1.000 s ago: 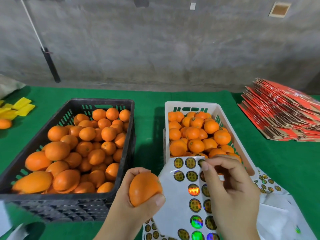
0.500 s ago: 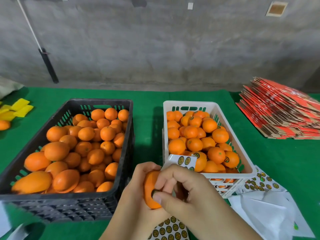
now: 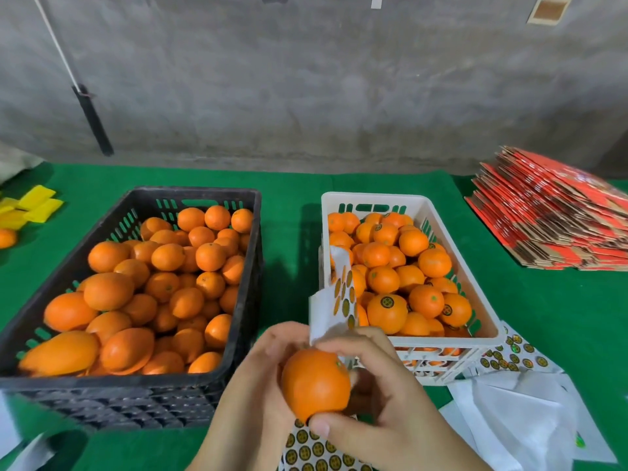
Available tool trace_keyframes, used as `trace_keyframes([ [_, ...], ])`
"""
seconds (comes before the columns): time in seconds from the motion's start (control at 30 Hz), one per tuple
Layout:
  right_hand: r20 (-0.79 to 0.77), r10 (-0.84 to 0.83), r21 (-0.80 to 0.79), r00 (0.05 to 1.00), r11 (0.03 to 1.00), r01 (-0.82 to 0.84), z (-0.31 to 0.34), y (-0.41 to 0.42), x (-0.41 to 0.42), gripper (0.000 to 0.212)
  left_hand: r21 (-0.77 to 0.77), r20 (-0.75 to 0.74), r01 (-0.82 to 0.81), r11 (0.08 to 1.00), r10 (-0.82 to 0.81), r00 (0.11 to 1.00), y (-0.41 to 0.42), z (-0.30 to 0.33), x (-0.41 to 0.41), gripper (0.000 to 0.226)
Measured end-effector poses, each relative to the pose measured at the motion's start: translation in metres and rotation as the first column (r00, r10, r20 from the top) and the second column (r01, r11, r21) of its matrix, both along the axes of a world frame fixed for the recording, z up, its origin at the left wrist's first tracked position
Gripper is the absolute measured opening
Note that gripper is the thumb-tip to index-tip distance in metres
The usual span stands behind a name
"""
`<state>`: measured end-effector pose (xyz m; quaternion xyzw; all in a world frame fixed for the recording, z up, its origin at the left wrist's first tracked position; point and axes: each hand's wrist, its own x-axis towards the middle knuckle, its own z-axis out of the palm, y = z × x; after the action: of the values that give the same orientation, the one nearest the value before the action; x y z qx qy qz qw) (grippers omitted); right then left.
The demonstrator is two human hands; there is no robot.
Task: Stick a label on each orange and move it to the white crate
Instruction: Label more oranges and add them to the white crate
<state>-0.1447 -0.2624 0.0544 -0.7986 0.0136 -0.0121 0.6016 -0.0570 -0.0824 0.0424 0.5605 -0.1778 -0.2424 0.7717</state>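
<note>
While both hands are close together at the near middle, this is what shows:

Orange: 1 orange [image 3: 314, 384] sits between the 2 hands, just in front of the near end of the white crate and not in it.
Left hand: the left hand [image 3: 261, 379] cups the orange from the left and behind, with its fingers curled around the fruit.
Right hand: the right hand [image 3: 380, 399] grips the orange from the right, thumb [image 3: 323, 428] under it and fingers bent over the top.
Label sheet: a white label sheet [image 3: 339, 300] stands up out of the hands and leans on the crate's near left corner. I cannot tell which hand holds it.
White crate: the white crate [image 3: 445, 341] on the right is full of oranges, some with round labels.
Black crate: the black crate [image 3: 190, 197] on the left is full of oranges.
Table: a green table [image 3: 289, 185] is under all of it.
More labels: more label sheets [image 3: 513, 355] lie near the white crate's right corner.
</note>
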Motion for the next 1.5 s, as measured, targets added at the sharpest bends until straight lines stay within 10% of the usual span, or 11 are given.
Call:
trace_keyframes([
  [0.07,0.012,0.063,-0.017,0.998,0.998,-0.063,-0.002,0.001,-0.001,0.071,-0.116,-0.19,0.096,0.989,-0.117,0.975,-0.001,0.003,0.004,0.13],
  [0.3,-0.042,0.018,0.236,0.999,0.972,-0.007,0.015,-0.038,0.017,0.075,-0.008,-0.418,-0.117,0.993,0.103,0.903,0.001,-0.013,0.001,0.04],
  [0.47,-0.129,-0.518,0.121,0.845,0.838,0.532,0.016,-0.069,0.042,0.089,0.039,-0.286,-0.131,0.991,0.137,0.948,0.01,-0.013,0.007,0.046],
  [0.63,-0.214,0.02,0.321,0.977,0.946,0.051,-0.019,-0.033,0.031,0.049,0.084,-0.154,-0.077,0.993,0.089,0.984,0.018,-0.012,0.032,0.042],
  [0.73,-0.196,-0.078,0.425,0.977,0.892,0.157,-0.029,-0.014,0.03,0.031,0.301,0.19,-0.151,0.942,0.096,0.977,0.029,-0.009,0.064,0.035],
  [0.83,-0.174,-0.178,0.434,0.968,0.869,0.238,-0.034,-0.012,0.029,0.041,0.717,0.647,-0.532,0.45,-0.146,0.748,0.063,-0.006,0.116,0.027],
  [0.93,-0.16,-0.252,0.494,0.954,0.817,0.298,-0.039,-0.016,0.027,0.042,0.907,0.199,-0.294,-0.3,-0.308,0.93,0.114,-0.002,0.152,0.069],
  [1.03,-0.163,-0.263,0.566,0.951,0.764,0.309,-0.04,-0.017,0.023,0.041,0.899,-0.022,-0.095,-0.427,-0.262,0.965,0.144,-0.005,0.153,0.086],
  [1.23,-0.17,-0.269,0.565,0.948,0.761,0.317,-0.042,-0.018,0.015,0.033,0.856,0.129,-0.34,-0.389,-0.476,0.87,0.148,-0.005,0.142,0.058],
  [1.43,-0.118,-0.287,0.508,0.951,0.805,0.306,-0.035,-0.022,0.009,0.046,0.772,0.569,-0.578,0.266,0.115,0.814,0.155,0.034,0.113,0.076],
  [1.5,-0.087,-0.271,0.477,0.959,0.833,0.278,-0.03,-0.023,0.007,0.061,0.567,0.408,-0.558,0.606,0.381,0.83,0.127,0.047,0.083,0.075],
])
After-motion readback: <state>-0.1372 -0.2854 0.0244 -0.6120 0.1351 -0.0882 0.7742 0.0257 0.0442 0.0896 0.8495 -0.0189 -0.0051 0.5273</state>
